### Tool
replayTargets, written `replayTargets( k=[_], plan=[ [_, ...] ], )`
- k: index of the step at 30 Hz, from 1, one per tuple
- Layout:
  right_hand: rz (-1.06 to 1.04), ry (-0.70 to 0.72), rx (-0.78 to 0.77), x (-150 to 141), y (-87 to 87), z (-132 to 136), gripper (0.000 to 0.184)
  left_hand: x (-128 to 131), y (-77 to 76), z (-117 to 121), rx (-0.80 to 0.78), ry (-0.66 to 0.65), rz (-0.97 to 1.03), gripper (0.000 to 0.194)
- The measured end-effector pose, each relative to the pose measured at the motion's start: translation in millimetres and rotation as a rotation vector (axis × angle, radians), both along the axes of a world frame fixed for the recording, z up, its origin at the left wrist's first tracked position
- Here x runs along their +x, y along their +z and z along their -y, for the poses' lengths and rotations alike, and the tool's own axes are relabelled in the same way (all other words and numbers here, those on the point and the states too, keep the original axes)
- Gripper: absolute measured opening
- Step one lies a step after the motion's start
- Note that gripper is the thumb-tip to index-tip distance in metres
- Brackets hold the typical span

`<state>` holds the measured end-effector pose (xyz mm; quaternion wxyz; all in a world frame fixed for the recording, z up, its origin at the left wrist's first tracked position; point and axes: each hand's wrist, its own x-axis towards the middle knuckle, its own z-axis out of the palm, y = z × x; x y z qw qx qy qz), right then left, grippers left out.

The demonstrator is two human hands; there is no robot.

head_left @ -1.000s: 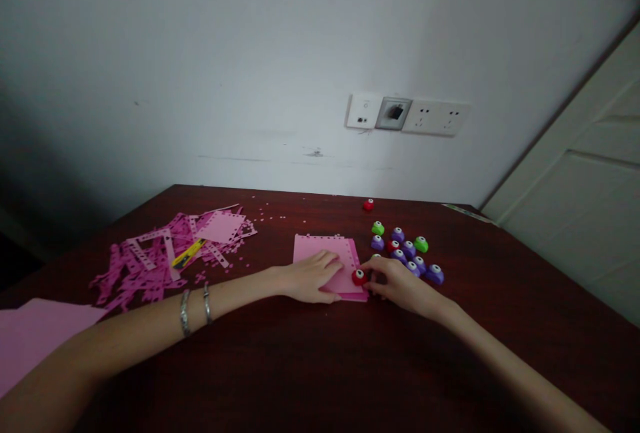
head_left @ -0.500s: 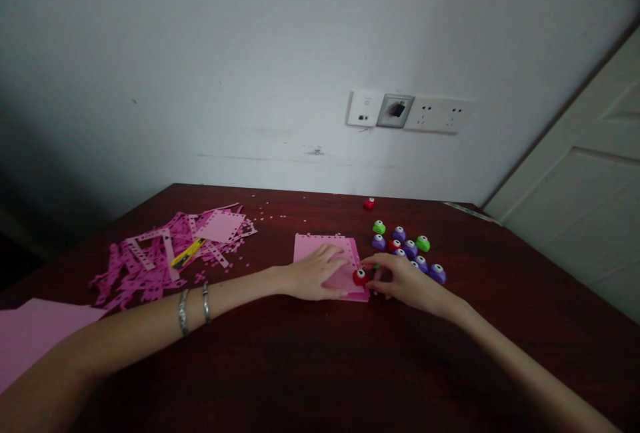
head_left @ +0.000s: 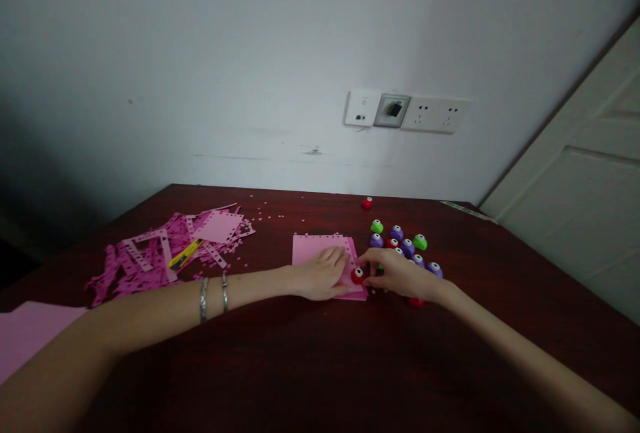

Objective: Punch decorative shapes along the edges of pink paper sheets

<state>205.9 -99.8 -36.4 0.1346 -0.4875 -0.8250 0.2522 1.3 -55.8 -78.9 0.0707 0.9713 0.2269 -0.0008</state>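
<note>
A small stack of pink paper (head_left: pixel 314 242), with holes along its far edge, lies on the table. My left hand (head_left: pixel 323 276) rests flat over it, fingers spread and pressing on the sheets. At the stack's right edge sits a small red craft punch (head_left: pixel 357 276) with a white top. My right hand (head_left: pixel 390 272) comes in from the right, its thumb and fingers curled about this punch. Beyond and beside that hand are several purple punches (head_left: pixel 407 247), green punches (head_left: pixel 420 242) and other red ones, some partly hidden by it.
Left of the paper is a heap of punched pink strips (head_left: pixel 135 266) with a yellow utility knife (head_left: pixel 185 254) on top. Larger pink sheets (head_left: pixel 40 333) lie at the near left. One red punch (head_left: pixel 367 203) stands near the wall, below the sockets (head_left: pixel 435 114).
My right hand has closed in on the red punch at the paper's edge. My left hand has moved slightly right and lies flatter on the stack. Another red punch now shows under my right wrist.
</note>
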Motion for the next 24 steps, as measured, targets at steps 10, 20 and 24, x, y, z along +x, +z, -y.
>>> replayTargets(
  k=[10, 20, 24],
  plan=[
    [0.007, 0.030, 0.007, 0.4, -0.4, 2.5, 0.018, -0.2, 3.5, -1.8, -0.085, 0.019, -0.058, 0.082],
    [0.002, 0.034, 0.008, 0.9, 0.3, 3.1, 0.016, -1.6, 7.5, -1.1, -0.129, 0.029, -0.044, 0.079],
    [0.007, 0.035, 0.012, 2.1, -0.5, 2.8, 0.016, -3.2, 5.9, -2.2, -0.109, 0.025, -0.042, 0.080]
  ],
)
